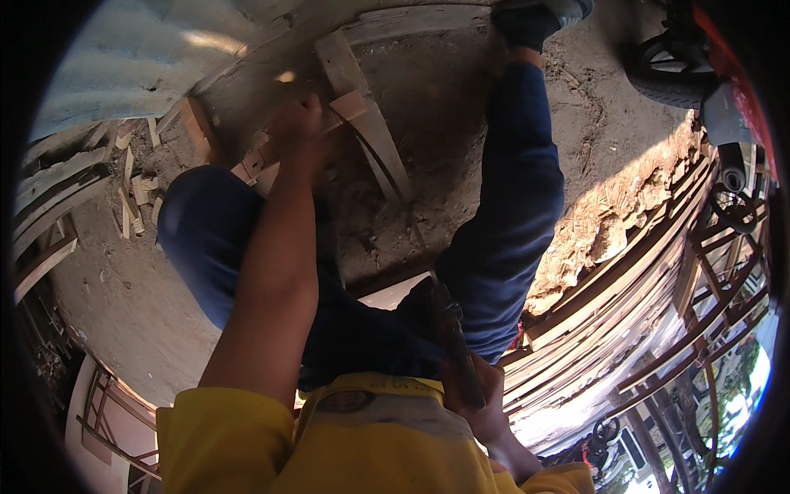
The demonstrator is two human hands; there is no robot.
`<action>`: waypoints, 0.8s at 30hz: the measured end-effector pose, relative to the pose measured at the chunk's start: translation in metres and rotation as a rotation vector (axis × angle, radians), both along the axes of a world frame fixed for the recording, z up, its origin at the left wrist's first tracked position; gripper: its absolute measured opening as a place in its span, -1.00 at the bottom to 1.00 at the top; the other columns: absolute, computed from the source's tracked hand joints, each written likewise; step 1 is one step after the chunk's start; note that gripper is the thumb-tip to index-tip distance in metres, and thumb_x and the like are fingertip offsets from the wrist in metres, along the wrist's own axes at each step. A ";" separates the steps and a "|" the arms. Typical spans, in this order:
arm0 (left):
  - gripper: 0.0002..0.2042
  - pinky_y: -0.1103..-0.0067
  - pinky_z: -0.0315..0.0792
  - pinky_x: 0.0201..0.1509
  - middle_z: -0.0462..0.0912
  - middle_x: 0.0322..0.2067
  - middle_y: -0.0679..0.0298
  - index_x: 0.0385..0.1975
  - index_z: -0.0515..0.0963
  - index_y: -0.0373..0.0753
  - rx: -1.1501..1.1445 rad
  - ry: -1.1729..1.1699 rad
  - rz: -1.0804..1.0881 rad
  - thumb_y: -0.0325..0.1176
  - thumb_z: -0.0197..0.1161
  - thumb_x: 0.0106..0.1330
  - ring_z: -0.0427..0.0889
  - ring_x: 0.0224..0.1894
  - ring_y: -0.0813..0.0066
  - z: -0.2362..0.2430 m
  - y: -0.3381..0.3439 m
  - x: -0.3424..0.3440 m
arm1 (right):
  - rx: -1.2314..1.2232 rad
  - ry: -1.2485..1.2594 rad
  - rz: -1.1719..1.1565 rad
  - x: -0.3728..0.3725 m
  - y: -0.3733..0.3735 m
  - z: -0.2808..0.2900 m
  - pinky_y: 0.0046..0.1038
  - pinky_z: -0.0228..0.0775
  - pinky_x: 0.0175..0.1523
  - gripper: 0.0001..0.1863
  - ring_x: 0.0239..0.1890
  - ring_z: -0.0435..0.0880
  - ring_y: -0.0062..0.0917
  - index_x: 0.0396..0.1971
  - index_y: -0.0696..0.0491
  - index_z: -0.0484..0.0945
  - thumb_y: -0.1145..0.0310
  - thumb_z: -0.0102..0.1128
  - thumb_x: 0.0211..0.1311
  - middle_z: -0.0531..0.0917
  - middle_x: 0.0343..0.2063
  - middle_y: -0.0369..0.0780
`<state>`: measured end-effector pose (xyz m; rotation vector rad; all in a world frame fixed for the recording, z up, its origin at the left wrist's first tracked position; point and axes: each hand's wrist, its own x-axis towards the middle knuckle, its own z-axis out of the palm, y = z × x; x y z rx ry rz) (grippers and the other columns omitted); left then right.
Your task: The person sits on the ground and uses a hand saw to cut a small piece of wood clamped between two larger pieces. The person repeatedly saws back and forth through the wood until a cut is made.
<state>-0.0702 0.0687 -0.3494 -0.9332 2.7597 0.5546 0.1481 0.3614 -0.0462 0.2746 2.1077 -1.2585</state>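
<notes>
Right hand point(479, 393): grasping one dark tool point(457, 350), which points to eleven o'clock. Left hand point(298, 133): blurred, grip cannot be told; one pale board point(378, 128) at its three o'clock.

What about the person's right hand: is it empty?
No, the right hand is closed around the handle of a long, dark tool held near the lap.

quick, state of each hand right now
Left hand: blurred, at a wooden strip; open or closed can't be told.
Right hand: closed, holding a dark-handled tool.
</notes>
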 end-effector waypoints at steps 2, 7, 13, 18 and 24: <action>-0.47 0.21 0.46 -0.06 0.66 -0.30 -0.04 -0.34 0.66 -0.28 -0.029 -0.014 0.011 0.06 -0.11 0.26 0.64 -0.19 -0.02 0.003 0.001 0.006 | 0.049 0.044 0.037 -0.008 0.010 0.004 -0.62 0.16 -0.60 -0.93 -0.67 0.35 -0.81 -0.42 0.24 0.52 0.55 0.20 0.15 0.48 -0.73 -0.35; -0.50 0.18 0.48 -0.13 0.66 -0.39 -0.07 -0.45 0.66 -0.31 -0.088 0.102 -0.124 0.02 -0.08 0.24 0.65 -0.28 -0.05 -0.049 -0.027 0.013 | -0.131 0.078 0.088 0.006 0.001 -0.012 -0.63 0.22 -0.57 -0.88 -0.67 0.41 -0.77 -0.35 0.24 0.53 0.55 0.23 0.12 0.51 -0.72 -0.32; -0.57 0.14 0.49 -0.22 0.66 -0.44 -0.03 -0.49 0.66 -0.29 -0.119 0.130 -0.044 -0.07 -0.05 0.22 0.64 -0.35 -0.07 -0.018 -0.006 0.005 | 0.015 0.033 0.056 0.016 0.014 -0.020 -0.62 0.27 -0.56 -0.88 -0.64 0.46 -0.76 -0.40 0.23 0.53 0.52 0.26 0.10 0.53 -0.70 -0.31; -0.59 0.15 0.49 -0.20 0.65 -0.46 -0.02 -0.49 0.66 -0.29 -0.113 0.162 -0.053 -0.11 -0.05 0.22 0.64 -0.35 -0.04 -0.011 -0.002 0.002 | 0.060 0.095 0.172 0.007 0.008 -0.029 -0.60 0.28 -0.55 -0.89 -0.64 0.44 -0.77 -0.46 0.22 0.51 0.51 0.25 0.11 0.53 -0.69 -0.30; -0.60 0.17 0.49 -0.21 0.65 -0.43 -0.01 -0.47 0.65 -0.27 -0.091 0.163 -0.032 -0.08 -0.02 0.22 0.64 -0.34 -0.02 -0.023 -0.007 0.007 | -0.054 0.029 0.032 -0.048 -0.041 -0.058 -0.58 0.31 -0.51 -0.93 -0.56 0.50 -0.76 -0.39 0.22 0.54 0.56 0.19 0.12 0.56 -0.63 -0.26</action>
